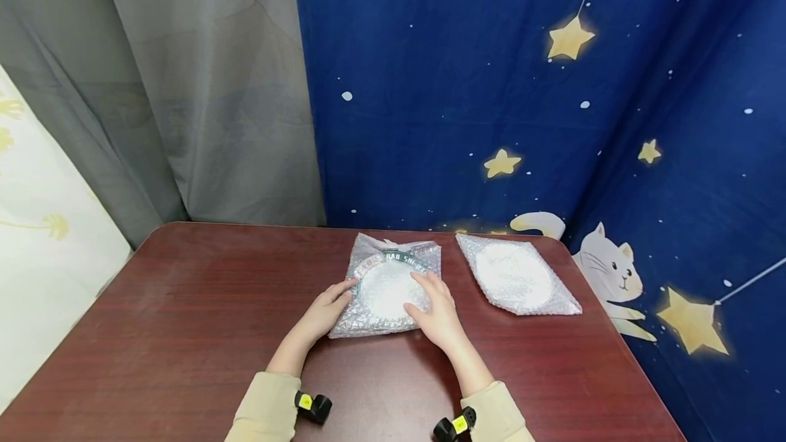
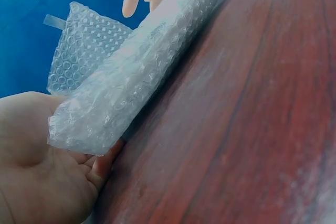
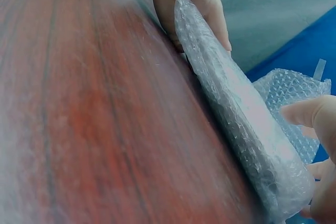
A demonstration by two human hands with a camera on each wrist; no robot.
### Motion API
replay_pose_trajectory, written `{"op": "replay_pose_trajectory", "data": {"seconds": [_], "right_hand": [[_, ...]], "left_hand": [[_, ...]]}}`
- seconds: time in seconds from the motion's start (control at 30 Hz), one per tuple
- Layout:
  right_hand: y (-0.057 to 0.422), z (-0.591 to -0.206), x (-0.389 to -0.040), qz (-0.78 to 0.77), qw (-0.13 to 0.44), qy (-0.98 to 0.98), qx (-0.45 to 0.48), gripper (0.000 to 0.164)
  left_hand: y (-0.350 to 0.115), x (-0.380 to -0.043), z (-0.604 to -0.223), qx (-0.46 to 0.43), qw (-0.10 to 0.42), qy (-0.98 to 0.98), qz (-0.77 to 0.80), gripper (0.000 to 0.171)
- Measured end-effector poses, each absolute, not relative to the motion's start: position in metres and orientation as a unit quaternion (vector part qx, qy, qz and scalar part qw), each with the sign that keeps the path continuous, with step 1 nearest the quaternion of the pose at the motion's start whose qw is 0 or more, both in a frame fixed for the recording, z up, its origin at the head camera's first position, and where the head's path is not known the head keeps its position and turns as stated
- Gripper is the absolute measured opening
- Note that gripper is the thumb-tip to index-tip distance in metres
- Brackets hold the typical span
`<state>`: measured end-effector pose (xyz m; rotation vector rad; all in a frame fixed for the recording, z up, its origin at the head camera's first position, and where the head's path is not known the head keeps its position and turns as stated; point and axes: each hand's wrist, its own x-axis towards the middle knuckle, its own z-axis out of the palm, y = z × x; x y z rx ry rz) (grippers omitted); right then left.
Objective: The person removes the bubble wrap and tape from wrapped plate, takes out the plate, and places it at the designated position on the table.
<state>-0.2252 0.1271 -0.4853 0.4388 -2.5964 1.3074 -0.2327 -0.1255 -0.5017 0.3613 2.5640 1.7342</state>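
Observation:
A bubble-wrapped plate (image 1: 387,292), round and white with a dark green lettered band along its far rim, lies on the table in front of me. My left hand (image 1: 325,310) holds its left edge; in the left wrist view the palm (image 2: 31,150) cups the package's end, with fingertips partly hidden beneath it. Over the right side reaches my right hand (image 1: 439,312), fingers spread and loosely bent. In the right wrist view its thumb (image 3: 307,114) stands off the wrap, while other fingers are at the package's edge. A loose wrap flap (image 2: 84,51) sticks up behind.
To the right, near the table's far corner, lies a second bubble-wrapped round white item (image 1: 516,275). The reddish-brown wooden table (image 1: 184,333) ends at a grey curtain (image 1: 227,87) and a blue star-patterned curtain (image 1: 430,87).

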Motion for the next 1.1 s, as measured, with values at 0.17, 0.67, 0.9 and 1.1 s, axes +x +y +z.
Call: {"op": "replay_pose_trajectory", "data": {"seconds": [0.17, 0.67, 0.9, 1.1], "right_hand": [[0.128, -0.484, -0.226, 0.454, 0.104, -0.874, 0.137, 0.054], [0.133, -0.473, -0.225, 0.496, 0.134, -0.854, 0.079, 0.041], [0.136, -0.47, -0.225, 0.52, 0.146, -0.838, 0.075, 0.034], [0.136, -0.467, -0.224, 0.529, 0.148, -0.832, 0.078, 0.031]], "left_hand": [[-0.125, -0.234, -0.5, 0.097, 0.034, 0.812, 0.574, 0.04], [-0.128, -0.233, -0.502, 0.112, 0.031, 0.833, 0.541, 0.053], [-0.126, -0.23, -0.493, 0.1, 0.068, 0.837, 0.533, 0.067], [-0.124, -0.233, -0.498, 0.105, 0.077, 0.854, 0.503, 0.086]]}}
